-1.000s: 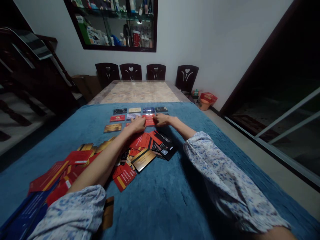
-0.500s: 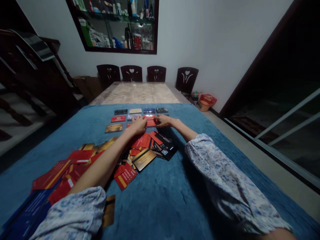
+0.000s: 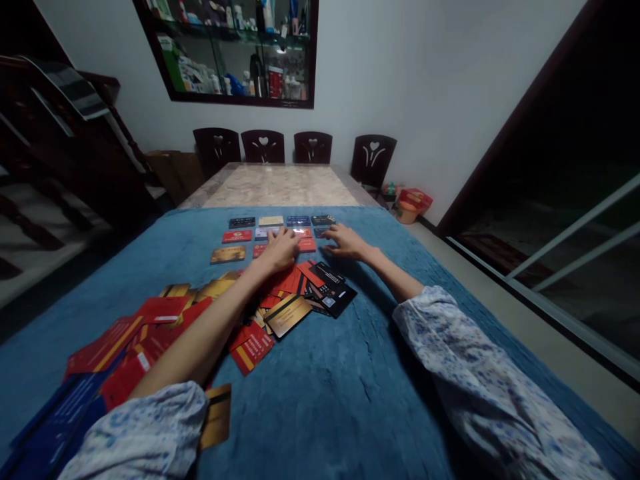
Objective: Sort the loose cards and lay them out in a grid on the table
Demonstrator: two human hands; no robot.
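While RH's (image 3: 350, 243) nr card edges (image 3: 308, 246), cloth (image 3: 390, 253) R

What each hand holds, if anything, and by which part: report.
Right hand: nothing visibly held. Left hand: cannot be told; it hides the left edge of a red rectangular card.

One bare left hand (image 3: 281, 249) and one bare right hand (image 3: 349, 243) show, with four dark wooden chairs (image 3: 384, 157) with heart-shaped cut-outs. The farthest row shows four glossy rectangular cards (image 3: 271, 221): two dark, one cream, one blue. Loose red, gold, blue and black cards (image 3: 287, 317) overlap beyond counting.
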